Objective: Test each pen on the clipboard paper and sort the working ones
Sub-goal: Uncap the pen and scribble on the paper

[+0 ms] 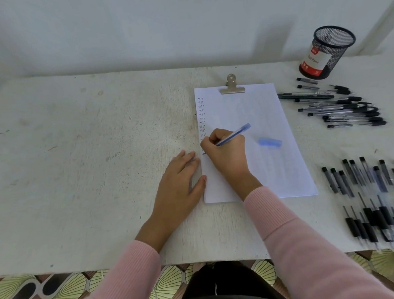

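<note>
One blue pen is being pinched by the right hand, its tip poking out below the grip onto the paper; the left hand is lying flat, fingers straight.

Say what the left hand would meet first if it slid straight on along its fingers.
The left hand would probably meet the left edge of the white clipboard paper, just before the right hand holding the slim blue pen.

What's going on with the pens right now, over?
Right hand holds blue pen, tip on clipboard paper. Left hand flat at paper's edge. Blue cap lies on paper, clear of the writing.
</note>
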